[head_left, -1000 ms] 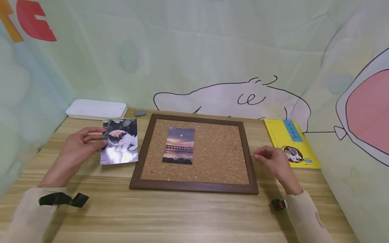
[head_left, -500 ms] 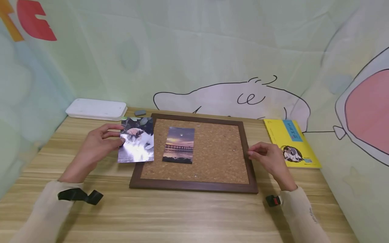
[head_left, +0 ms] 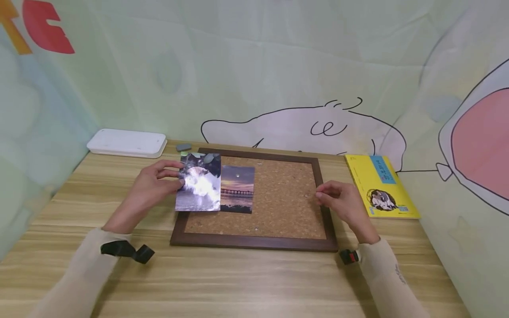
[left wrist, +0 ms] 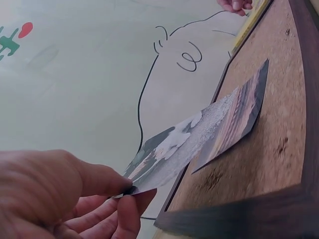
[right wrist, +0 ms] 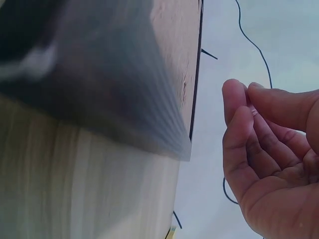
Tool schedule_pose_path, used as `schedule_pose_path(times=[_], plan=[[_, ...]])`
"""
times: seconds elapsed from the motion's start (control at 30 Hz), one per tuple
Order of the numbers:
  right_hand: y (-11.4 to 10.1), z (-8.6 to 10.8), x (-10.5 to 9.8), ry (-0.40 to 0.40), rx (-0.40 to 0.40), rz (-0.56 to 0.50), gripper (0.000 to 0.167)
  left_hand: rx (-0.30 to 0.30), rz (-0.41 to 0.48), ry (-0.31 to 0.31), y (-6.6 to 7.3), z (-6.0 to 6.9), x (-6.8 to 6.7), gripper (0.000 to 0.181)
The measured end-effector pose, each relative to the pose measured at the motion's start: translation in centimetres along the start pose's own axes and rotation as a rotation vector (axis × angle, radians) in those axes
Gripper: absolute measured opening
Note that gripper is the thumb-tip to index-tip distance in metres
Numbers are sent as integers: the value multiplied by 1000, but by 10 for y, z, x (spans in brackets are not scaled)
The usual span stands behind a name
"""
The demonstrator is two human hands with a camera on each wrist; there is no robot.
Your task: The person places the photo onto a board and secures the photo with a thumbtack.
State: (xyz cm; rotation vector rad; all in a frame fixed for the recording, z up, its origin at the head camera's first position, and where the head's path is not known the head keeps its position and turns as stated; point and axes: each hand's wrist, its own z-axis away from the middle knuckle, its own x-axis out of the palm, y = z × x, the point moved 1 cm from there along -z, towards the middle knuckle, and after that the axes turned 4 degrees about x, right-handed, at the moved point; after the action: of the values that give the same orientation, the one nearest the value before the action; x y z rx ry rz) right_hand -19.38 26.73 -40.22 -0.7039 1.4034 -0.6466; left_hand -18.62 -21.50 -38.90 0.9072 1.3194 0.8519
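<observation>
In the head view my left hand [head_left: 153,185] pinches the left edge of a glossy cat photo [head_left: 199,187], raised over the left part of a framed cork board [head_left: 286,207]. Its right edge overlaps a sunset pier photo [head_left: 238,187], which a clear push pin [head_left: 237,176] fastens near its top. The left wrist view has thumb and fingers gripping the cat photo [left wrist: 174,144]. Over the board's right frame edge is my right hand [head_left: 342,201]. Its thumb and fingertips meet on a tiny clear thing [right wrist: 254,112], seemingly a push pin and mostly hidden.
Several clear pins stick in the cork. A white case [head_left: 127,143] and a grey eraser-like block [head_left: 184,147] lie at the back left of the wooden table [head_left: 238,282]. At the right is a yellow book [head_left: 381,190]. A printed fabric wall [head_left: 254,70] stands behind.
My left hand has carried the cat photo rightward from beside the board to over its left part. My right hand has shifted left to the board's right edge. The board stays put.
</observation>
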Motion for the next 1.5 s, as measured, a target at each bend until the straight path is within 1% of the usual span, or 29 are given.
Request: schedule_pose_path(times=[0.13,0.23,0.3,0.4,0.53,0.67,0.73,0.9,0.97,1.03,1.13,1.27,1.33,1.37,1.5], plan=[[-7,-2,3,9,23,45,14,9,1,-13,6,-6,14,53],[-14,-3,5,-8,66,31,16,23,3,-16,10,-13,27,49],[-18,-5,7,-27,80,5,19,30,5,-14,12,-17,36,48],[-21,-8,9,-36,54,-27,20,31,0,-7,16,-21,47,45],[-24,-12,12,-15,2,-8,19,34,15,-20,20,-23,61,44],[-28,-16,14,-17,0,2,21,33,43,-39,22,-26,74,43],[-30,-17,16,-22,-1,0,22,43,64,-43,23,-28,81,43],[-35,-19,18,-24,-34,-11,23,69,51,-52,25,-34,94,43],[-37,-20,19,-24,-42,-13,22,63,25,-54,26,-35,99,42],[-37,-20,20,-22,-42,-18,23,56,23,-59,27,-36,105,41],[-38,-21,22,-20,-35,-25,23,25,47,-64,28,-37,113,40],[-39,-21,24,-18,-23,-33,23,-30,106,-88,29,-39,124,41],[-40,-21,25,-16,-18,-37,22,-42,106,-100,30,-40,128,42],[-40,-21,25,-15,-16,-39,21,-43,101,-105,31,-41,130,42],[-41,-23,27,-23,-12,-44,21,-27,49,-89,34,-43,137,41]])
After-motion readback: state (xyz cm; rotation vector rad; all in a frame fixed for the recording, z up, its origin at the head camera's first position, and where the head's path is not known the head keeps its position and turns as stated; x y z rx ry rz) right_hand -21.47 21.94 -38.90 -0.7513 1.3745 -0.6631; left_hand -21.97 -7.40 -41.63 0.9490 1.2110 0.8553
